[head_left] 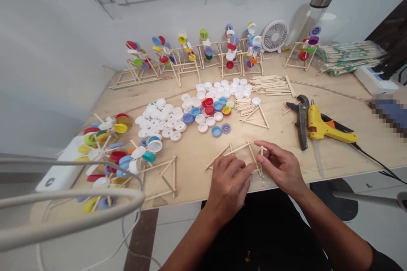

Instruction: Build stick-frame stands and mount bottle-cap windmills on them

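Near the front edge of the table, my left hand [229,182] holds a frame of thin wooden sticks [235,149] down on the board, its fingers bent over the lower part and hiding it. My right hand [284,169] pinches a short wooden stick [262,151] upright between thumb and fingers, beside the frame's right corner. Whether that stick touches the frame I cannot tell. To the right lie a yellow glue gun [330,130] and black-handled cutters [302,123]. A triangle of sticks [263,116] rests beyond my hands.
White bottle caps [162,114] and coloured caps [209,110] spread across the middle, beside loose sticks [270,85]. Finished stick stands with cap wheels [230,53] line the wall. Several cap wheels [117,156] crowd the left. A small fan [275,36] and bottle [313,15] stand behind.
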`<state>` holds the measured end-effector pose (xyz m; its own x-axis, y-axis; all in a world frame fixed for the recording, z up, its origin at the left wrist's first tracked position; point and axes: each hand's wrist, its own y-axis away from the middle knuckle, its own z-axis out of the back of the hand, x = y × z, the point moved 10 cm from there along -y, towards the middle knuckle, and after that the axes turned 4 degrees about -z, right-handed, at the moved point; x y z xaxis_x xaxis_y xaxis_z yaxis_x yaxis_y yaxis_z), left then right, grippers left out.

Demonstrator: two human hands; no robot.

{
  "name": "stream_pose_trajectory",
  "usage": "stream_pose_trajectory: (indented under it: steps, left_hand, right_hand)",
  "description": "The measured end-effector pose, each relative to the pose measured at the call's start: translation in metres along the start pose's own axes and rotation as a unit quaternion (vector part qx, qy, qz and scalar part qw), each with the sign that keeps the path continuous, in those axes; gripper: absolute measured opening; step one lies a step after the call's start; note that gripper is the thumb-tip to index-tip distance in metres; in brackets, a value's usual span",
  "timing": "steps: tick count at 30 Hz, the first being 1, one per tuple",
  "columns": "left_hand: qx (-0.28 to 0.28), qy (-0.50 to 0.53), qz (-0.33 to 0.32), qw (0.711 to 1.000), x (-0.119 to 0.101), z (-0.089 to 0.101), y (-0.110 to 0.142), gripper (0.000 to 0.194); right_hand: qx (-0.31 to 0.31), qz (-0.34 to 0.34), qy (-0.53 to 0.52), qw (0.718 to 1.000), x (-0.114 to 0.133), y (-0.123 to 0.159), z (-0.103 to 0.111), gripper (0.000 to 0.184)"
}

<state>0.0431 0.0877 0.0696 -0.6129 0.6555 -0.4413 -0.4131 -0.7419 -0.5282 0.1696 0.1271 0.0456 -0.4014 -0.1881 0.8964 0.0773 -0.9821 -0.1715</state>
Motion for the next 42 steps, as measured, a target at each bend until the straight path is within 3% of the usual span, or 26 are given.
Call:
stream_pose_trajectory:
  steps: [4, 11, 19, 29, 36, 42]
  left_hand:
    - [-0.039, -0.026, 0.073, 0.996, 0.023, 0.022, -0.001, 0.013]
    - [0.043, -0.145, 0.102, 0.983, 0.042, 0.013, -0.005, 0.017]
    - [0.045, -0.188, 0.107, 0.975, 0.046, 0.014, -0.013, 0.015]
    - [0.015, -0.18, 0.1, 0.978, 0.029, 0.008, -0.014, 0.016]
    - [0.082, -0.193, 0.071, 0.975, 0.014, -0.023, -0.01, 0.039]
    - [0.105, -0.204, 0.083, 0.97, 0.012, -0.03, -0.005, 0.045]
  right_hand:
    - [0.0, 0.006, -0.005, 1.0, 0.0, 0.0, 0.0, 0.029]
    - [0.0, 0.009, -0.012, 1.0, -0.002, 0.001, -0.001, 0.029]
    - [-0.004, 0.011, -0.007, 1.0, 0.001, 0.0, 0.0, 0.029]
    - [-0.004, -0.002, -0.003, 1.0, -0.005, 0.001, 0.0, 0.029]
    - [-0.003, 0.001, -0.012, 1.0, -0.004, 0.001, 0.0, 0.029]
    - [-0.003, 0.001, -0.015, 1.0, -0.003, 0.0, 0.0, 0.029]
